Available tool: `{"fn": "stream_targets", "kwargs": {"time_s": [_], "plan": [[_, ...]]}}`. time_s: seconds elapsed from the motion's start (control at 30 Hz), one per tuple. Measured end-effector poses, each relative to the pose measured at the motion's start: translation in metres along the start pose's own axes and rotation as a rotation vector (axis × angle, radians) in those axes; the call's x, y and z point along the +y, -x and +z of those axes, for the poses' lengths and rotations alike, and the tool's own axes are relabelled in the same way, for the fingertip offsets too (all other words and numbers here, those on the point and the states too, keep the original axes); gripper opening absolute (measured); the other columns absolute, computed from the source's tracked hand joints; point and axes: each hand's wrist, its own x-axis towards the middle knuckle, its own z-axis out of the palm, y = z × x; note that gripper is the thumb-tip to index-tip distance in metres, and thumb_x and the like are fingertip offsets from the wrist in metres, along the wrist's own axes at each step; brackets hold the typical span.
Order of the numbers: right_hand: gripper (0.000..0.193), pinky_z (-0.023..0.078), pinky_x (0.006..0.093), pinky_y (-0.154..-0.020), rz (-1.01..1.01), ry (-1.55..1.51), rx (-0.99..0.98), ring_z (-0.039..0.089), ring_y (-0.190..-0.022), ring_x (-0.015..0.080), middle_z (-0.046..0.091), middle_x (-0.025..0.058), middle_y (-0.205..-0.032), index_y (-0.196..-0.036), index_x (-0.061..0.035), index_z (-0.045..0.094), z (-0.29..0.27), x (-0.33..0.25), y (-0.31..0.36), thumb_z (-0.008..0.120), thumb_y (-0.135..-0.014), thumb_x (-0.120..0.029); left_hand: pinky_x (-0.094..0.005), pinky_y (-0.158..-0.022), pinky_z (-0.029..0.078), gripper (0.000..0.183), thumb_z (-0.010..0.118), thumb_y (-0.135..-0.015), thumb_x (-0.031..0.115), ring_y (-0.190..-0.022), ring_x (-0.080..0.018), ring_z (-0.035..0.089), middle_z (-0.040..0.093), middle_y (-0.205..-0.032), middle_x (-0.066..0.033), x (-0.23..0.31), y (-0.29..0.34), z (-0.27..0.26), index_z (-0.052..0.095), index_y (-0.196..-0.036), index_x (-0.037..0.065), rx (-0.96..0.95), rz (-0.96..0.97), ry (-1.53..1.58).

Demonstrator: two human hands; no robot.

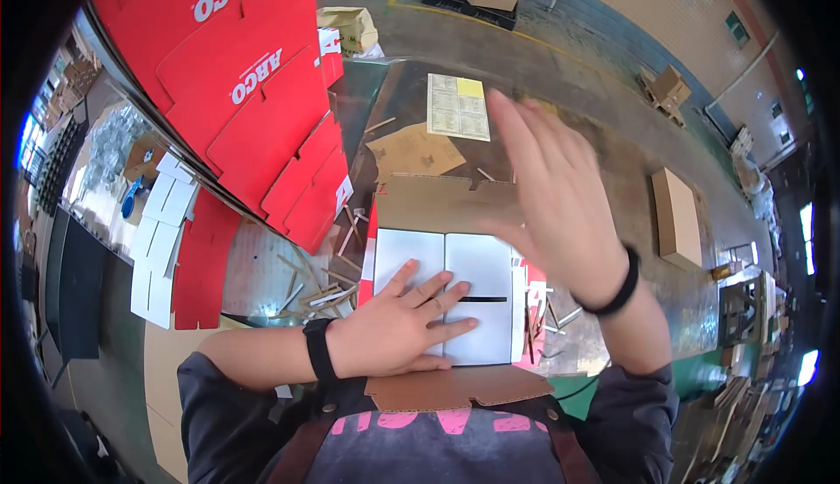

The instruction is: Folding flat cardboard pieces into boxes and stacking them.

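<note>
An opened carton stands in front of me, its brown far flap (429, 202) and near flap (459, 386) folded outward. Between the flaps lie two flat white rectangular pieces side by side; the right white piece (488, 335) has a short black slot. My left hand (394, 335) rests flat on them with fingers spread. Raised over the carton's right side is my right hand (564, 195), fingers stretched and thumb apart, slightly blurred, holding nothing. Beyond the carton, a printed label sheet (457, 109) with a yellow patch lies partly on a brown cardboard piece (416, 153).
Tall stacked red cardboard sheets (262, 125) rise at the left. Cardboard scraps (328, 294) litter the tabletop beside the carton. A brown box (675, 219) stands at the table's right. White and red flattened sheets (162, 243) lie farther left.
</note>
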Motion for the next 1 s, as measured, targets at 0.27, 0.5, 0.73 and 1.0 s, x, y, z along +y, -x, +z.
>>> {"fn": "stream_targets", "kwargs": {"time_s": [0.27,0.5,0.73,1.0], "plan": [[0.065,0.029,0.0595,-0.111,-0.227,-0.07,-0.057,0.035,-0.142,0.0343,0.047,0.0183,-0.145,-0.145,-0.007,0.042,0.062,-0.023,0.038,0.063,-0.091,-0.035,-0.0372,-0.109,0.042,0.04,0.054,-0.094,0.021,-0.137,-0.0221,0.045,0.05,-0.144,-0.0112,-0.017,-0.003,0.011,0.059,-0.131,0.008,-0.066,0.234,0.251],[0.088,0.028,0.0588,-0.114,-0.272,-0.286,-0.422,0.031,-0.144,0.0389,0.031,0.0178,-0.157,-0.153,-0.0095,0.03,0.057,0.008,0.037,0.067,-0.085,-0.051,-0.0321,-0.11,0.043,0.035,0.051,-0.092,0.017,-0.138,-0.0225,0.043,0.05,-0.145,-0.0065,-0.012,-0.002,0.029,0.062,-0.123,0.007,0.037,0.434,0.167],[0.081,0.022,0.0668,-0.112,-0.359,0.309,-0.059,0.033,-0.143,0.0333,0.04,0.009,-0.153,-0.151,-0.0172,0.037,0.1,-0.012,0.055,0.069,-0.081,-0.044,-0.0392,-0.108,0.046,0.031,0.054,-0.091,0.015,-0.13,-0.0268,0.053,0.057,-0.139,-0.0092,-0.019,-0.006,0.019,0.062,-0.12,0.006,0.064,0.423,0.288],[0.071,0.015,0.0698,-0.112,-0.368,-0.353,-0.399,0.02,-0.149,0.0375,0.029,0.0078,-0.16,-0.154,-0.0194,0.033,0.089,0.006,0.056,0.062,-0.089,-0.023,-0.0382,-0.103,0.049,0.029,0.058,-0.089,0.015,-0.122,-0.0257,0.059,0.06,-0.135,-0.0084,-0.017,-0.005,0.02,0.064,-0.116,0.007,0.099,0.446,0.304]]}}
